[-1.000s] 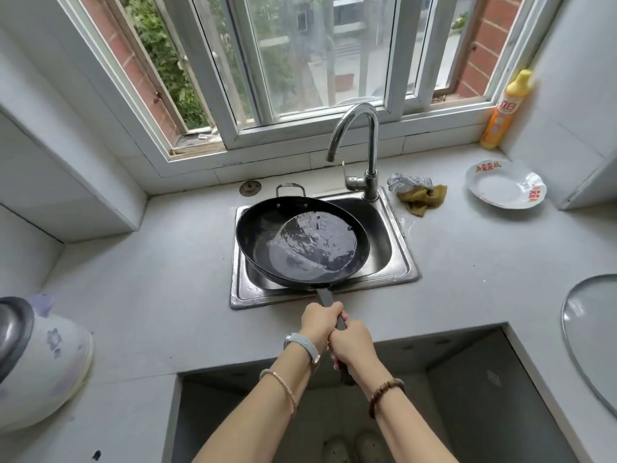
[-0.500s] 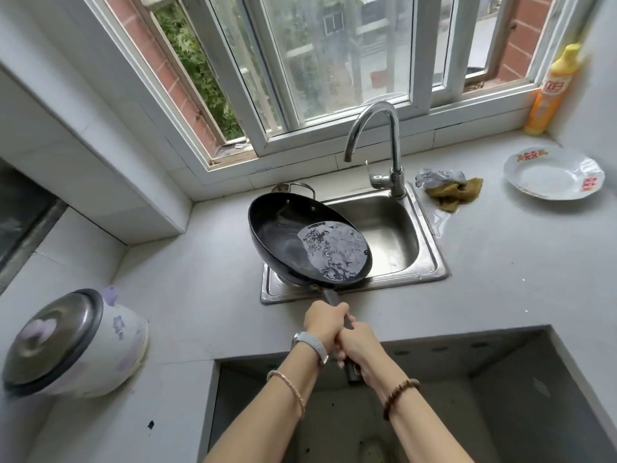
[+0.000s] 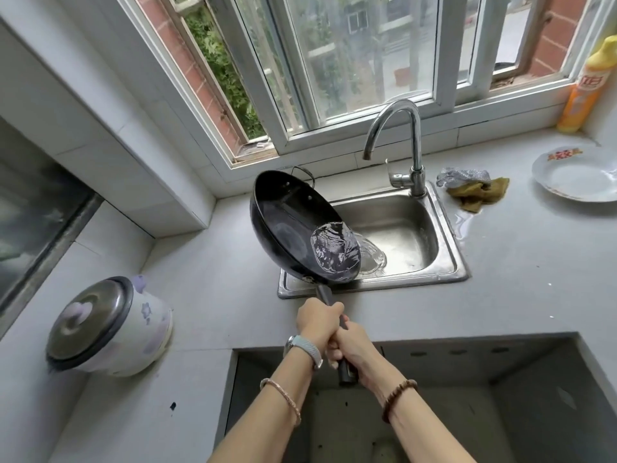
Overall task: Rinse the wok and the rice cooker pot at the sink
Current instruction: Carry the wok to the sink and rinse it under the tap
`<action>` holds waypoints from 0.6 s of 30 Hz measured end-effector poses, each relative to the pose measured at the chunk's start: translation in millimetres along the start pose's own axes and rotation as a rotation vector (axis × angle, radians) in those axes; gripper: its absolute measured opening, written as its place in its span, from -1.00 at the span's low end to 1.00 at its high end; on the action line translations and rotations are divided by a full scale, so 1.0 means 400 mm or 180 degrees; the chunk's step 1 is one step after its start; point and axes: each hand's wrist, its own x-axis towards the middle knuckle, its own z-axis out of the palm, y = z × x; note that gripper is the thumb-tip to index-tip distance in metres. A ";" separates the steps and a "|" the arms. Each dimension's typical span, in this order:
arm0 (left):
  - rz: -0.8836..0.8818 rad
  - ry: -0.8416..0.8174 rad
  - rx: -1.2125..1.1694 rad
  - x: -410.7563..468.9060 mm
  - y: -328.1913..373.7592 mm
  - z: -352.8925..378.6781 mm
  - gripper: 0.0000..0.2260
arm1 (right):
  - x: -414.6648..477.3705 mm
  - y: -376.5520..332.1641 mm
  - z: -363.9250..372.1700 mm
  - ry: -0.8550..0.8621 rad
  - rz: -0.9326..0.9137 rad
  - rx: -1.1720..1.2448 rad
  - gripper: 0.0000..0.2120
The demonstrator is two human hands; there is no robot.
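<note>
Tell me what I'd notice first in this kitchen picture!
The big black wok is tipped over the sink, spilling water into it. The left hand and right hand both grip its long handle. A flowery rice cooker sits on the counter at the left.

Likely a home kitchen: steel sink (image 3: 449, 235), faucet (image 3: 415, 142), soap bottle (image 3: 582, 95), rice cooker (image 3: 110, 329) on the counter (image 3: 517, 279).

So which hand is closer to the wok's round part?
Left. The left hand grips the handle close behind the wok; the right hand grips farther back, near the handle's end.
</note>
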 end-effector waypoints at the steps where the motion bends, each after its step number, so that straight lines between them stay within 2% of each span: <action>1: 0.0005 0.0043 0.0014 0.000 -0.004 -0.004 -0.76 | -0.001 -0.001 0.003 -0.0045 0.0008 -0.0007 -0.92; 10: 0.0111 0.0434 0.0125 -0.039 -0.004 -0.073 -0.77 | -0.019 -0.017 0.048 -0.0382 -0.0152 -0.0067 -0.86; 14: 0.0273 0.0582 0.0298 -0.057 -0.006 -0.109 -0.83 | -0.016 -0.014 0.075 -0.0485 -0.0164 0.0114 -0.95; 18: 0.0390 0.0792 0.0419 -0.071 -0.007 -0.144 -0.81 | -0.016 -0.014 0.109 -0.0595 -0.0180 0.0313 -0.94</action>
